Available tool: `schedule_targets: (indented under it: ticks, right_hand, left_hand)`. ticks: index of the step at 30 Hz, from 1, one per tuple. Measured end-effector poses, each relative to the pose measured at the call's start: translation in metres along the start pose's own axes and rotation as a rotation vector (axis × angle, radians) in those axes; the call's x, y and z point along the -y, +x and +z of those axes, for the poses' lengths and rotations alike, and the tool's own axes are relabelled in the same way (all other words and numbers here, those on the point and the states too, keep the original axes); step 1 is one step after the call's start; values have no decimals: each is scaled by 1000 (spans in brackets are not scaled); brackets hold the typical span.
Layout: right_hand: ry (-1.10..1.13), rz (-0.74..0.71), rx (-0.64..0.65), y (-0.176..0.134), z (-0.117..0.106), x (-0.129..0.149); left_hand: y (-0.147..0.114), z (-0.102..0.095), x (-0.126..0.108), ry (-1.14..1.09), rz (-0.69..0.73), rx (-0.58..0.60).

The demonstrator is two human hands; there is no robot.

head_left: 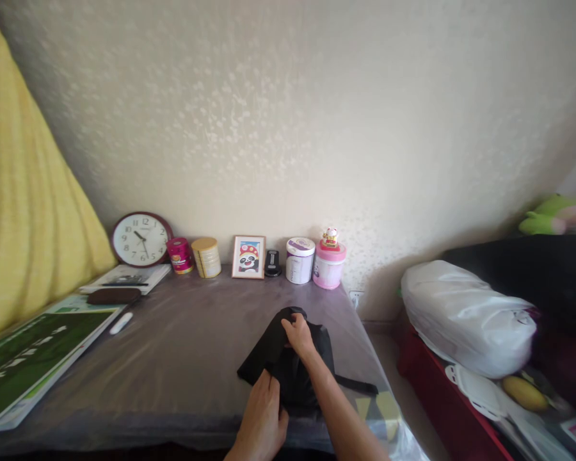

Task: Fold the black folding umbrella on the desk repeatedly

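A piece of black fabric (312, 384) with a narrow strap (358, 384) lies bunched near the front right of the table; from here I cannot tell exactly what kind of article it is. My left hand (263, 413) is closed on its near left edge, the fingers pressed together and partly hidden. Farther back, my right hand (298, 334) reaches over the top of the fabric, with thumb and fingers pinching a fold. The strap trails off to the right across the tabletop.
Along the wall stand a clock (142, 239), a magenta can (179, 255), a yellow tin (206, 257), a framed panda picture (248, 257) and two tubs (300, 261). Books (43, 358) lie left on the table (187, 358). A white plastic bag (465, 317) sits right.
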State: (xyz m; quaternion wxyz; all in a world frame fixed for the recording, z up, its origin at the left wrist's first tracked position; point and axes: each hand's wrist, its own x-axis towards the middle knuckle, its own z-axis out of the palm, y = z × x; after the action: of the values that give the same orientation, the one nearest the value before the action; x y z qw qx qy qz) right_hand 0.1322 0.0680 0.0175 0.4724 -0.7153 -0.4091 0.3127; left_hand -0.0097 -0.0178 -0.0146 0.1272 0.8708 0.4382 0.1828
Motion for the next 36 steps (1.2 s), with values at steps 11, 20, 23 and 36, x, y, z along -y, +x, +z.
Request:
schedule_targets:
  ticks: [11, 20, 23, 36]
  right_hand:
    - [-89, -69, 196, -10, -3, 9]
    - [-226, -329, 171, -28, -10, 11]
    - [-312, -612, 110, -39, -17, 3]
    - [-487, -637, -235, 32, -34, -25]
  left_hand:
    - [-20, 18, 29, 86, 37, -257]
    - [0, 5, 4, 208, 193, 38]
    - [2, 10, 9, 197, 182, 78]
    - [-1, 14, 10, 285, 108, 100]
